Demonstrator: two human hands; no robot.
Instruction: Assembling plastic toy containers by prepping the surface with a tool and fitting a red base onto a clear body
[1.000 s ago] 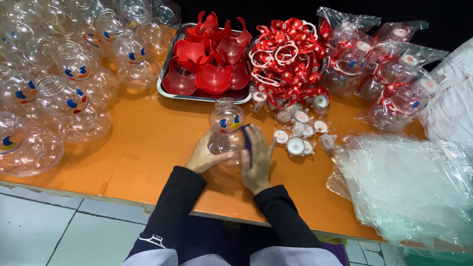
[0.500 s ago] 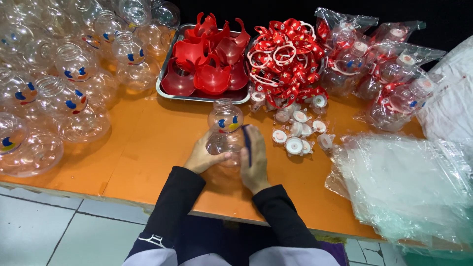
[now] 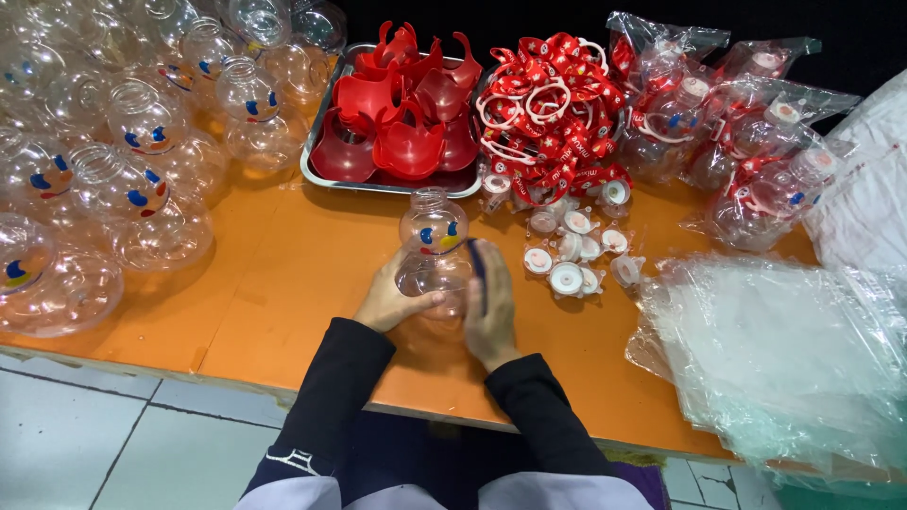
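Observation:
A clear plastic bottle (image 3: 433,247) shaped like a figure, with blue eyes and a painted mouth, stands on the orange table (image 3: 283,274). My left hand (image 3: 389,302) grips its lower body from the left. My right hand (image 3: 491,307) cups it from the right, fingers upright along its side. Both sleeves are black. The bottle's neck is open with no cap on it.
A heap of the same clear bottles (image 3: 123,161) fills the left. A metal tray (image 3: 316,170) holds red plastic parts (image 3: 402,113). Red straps with white rings (image 3: 553,104), white caps (image 3: 572,255), bagged finished bottles (image 3: 746,132) and a stack of clear bags (image 3: 784,349) lie right.

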